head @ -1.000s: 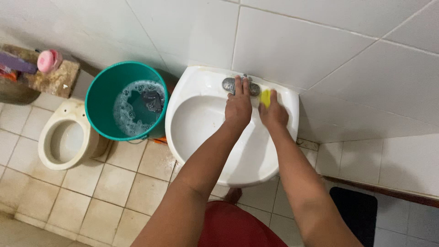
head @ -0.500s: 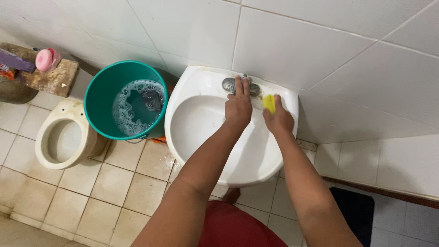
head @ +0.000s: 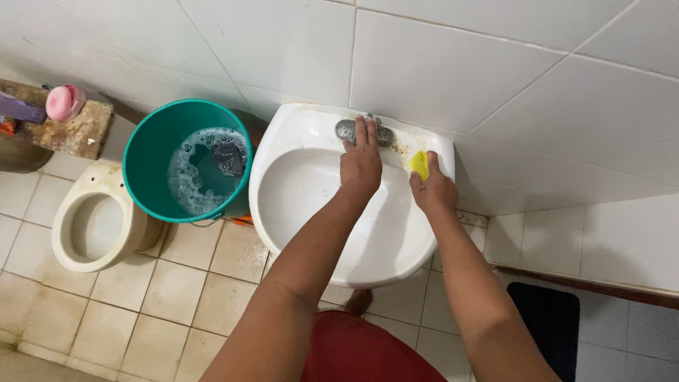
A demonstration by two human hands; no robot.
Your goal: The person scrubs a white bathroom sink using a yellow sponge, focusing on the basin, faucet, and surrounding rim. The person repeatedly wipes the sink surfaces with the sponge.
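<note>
White-tiled bathroom, frame centre: tap [head: 351, 130] is covered by the flat left hand [head: 361, 165]; sponge [head: 420, 164] is clasped by the right hand [head: 433, 187]. Slipping on the wet sink [head: 297, 191] rim is possible.

White wall tiles [head: 438, 64] and stained beige floor tiles [head: 170, 297] are seen, with a dark mat [head: 548, 325] laid at right.

head cam | looks steeply down | near sink [head: 396, 247] | single view
</note>
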